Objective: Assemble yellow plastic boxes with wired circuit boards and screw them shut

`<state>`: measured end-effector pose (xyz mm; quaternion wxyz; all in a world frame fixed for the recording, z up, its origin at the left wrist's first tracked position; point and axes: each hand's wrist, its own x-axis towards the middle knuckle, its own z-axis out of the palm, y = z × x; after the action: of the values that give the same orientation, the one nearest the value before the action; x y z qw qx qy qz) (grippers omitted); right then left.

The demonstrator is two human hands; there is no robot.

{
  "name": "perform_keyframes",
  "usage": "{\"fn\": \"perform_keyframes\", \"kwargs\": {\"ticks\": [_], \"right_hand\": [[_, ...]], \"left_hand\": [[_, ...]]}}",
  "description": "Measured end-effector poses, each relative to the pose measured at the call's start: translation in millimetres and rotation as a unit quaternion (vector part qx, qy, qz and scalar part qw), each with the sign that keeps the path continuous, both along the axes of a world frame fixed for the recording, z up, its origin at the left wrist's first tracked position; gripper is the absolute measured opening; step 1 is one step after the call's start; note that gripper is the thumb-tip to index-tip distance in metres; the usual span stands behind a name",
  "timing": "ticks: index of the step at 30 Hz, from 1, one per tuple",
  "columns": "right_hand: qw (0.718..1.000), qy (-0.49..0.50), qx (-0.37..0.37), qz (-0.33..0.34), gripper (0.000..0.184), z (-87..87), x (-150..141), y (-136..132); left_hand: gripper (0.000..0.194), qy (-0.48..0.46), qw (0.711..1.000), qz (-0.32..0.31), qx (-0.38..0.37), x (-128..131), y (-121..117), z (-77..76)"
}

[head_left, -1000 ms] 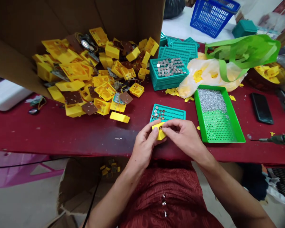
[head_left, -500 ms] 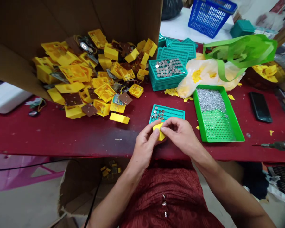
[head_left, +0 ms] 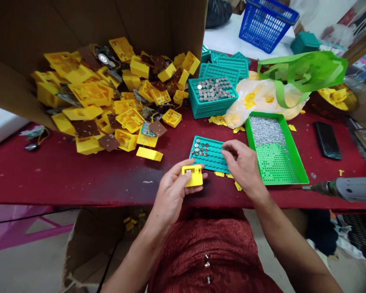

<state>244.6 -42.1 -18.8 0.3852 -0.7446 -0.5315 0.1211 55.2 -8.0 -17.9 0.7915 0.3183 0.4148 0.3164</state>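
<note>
My left hand (head_left: 171,187) grips a small yellow plastic case (head_left: 196,176) between thumb and fingers. Its open side faces up, and something silvery shows in a recess by the thumb. My right hand (head_left: 242,165) is over the right end of a teal ridged tray (head_left: 212,156), thumb and fingertips drawn together; whatever may be between them is too small to make out. Button cells (head_left: 200,148) lie in the tray's left part. Small yellow plastic pieces (head_left: 219,174) lie along its near edge, partly under my right hand.
Yellow cases with wired boards (head_left: 91,95) are heaped at left by a cardboard box (head_left: 158,24). Stacked teal trays (head_left: 213,108) stand behind. On the right are a green tray (head_left: 301,173) of small metal parts, a phone (head_left: 327,140) and a power screwdriver (head_left: 347,190).
My right hand has left the yellow case and moved right over the teal tray. My left hand has shifted left and turned the case's open side up. The screwdriver shows more.
</note>
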Motion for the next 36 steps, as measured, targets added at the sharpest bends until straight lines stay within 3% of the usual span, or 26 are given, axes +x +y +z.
{"fn": "perform_keyframes", "kwargs": {"ticks": [8, 14, 16, 19, 21, 23, 29, 36], "right_hand": [[0.975, -0.189, -0.069, 0.095, 0.018, -9.0, -19, 15], [0.974, -0.196, -0.077, 0.08, 0.02, -13.4, -22, 20], [0.983, -0.161, -0.055, 0.071, 0.016, -6.3, -23, 15], [0.998, 0.005, -0.003, 0.068, 0.007, 8.2, -30, 3], [0.991, 0.112, 0.014, 0.074, 0.007, 14.3, -38, -5], [0.984, 0.16, 0.01, 0.077, 0.006, 15.3, -46, -10], [0.978, 0.204, -0.023, 0.037, 0.007, 5.2, -54, -11], [0.98, 0.172, -0.093, 0.039, 0.007, 9.4, -47, -13]], "left_hand": [[0.032, -0.006, 1.0, 0.007, 0.015, -5, 3, -0.1], [0.036, -0.002, 1.0, 0.008, 0.008, -6, 3, -4.5], [0.039, 0.004, 1.0, 0.012, 0.01, -6, 3, -6.6], [0.042, 0.006, 1.0, 0.01, 0.021, -4, 2, -9.4], [0.045, 0.002, 0.999, 0.0, 0.034, -2, 1, -10.8], [0.048, -0.004, 0.999, -0.009, 0.048, 1, -1, -11.5], [0.049, 0.009, 0.996, -0.003, 0.083, 9, -6, -10.8], [0.041, 0.142, 0.967, -0.019, 0.209, 7, -17, -9.8]]}}
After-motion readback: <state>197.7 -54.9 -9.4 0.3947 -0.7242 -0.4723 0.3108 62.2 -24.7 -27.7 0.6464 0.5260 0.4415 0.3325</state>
